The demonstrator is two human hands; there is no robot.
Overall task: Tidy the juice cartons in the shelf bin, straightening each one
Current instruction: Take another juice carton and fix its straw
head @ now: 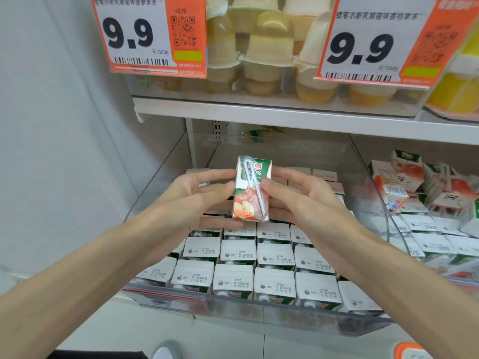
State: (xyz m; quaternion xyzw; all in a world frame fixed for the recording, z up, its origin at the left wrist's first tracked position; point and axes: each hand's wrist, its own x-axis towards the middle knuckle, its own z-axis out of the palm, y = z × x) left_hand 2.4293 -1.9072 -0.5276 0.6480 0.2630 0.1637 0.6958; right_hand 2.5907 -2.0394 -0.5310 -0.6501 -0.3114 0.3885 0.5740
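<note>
One carton [248, 203], edges in L hand [197, 195], R hand [305, 196]

The top shelf [285, 114] is white. 2 orange price tags hang at its front, a left tag [149, 35] and a right tag [383, 42]. Each shows a big black 9.9 and a barcode. Behind them sit pale and yellow jelly cups [264, 47] in a clear box. A grey wall [64, 125] stands at the left. A white shoe [166, 351] shows at the bottom.
</note>
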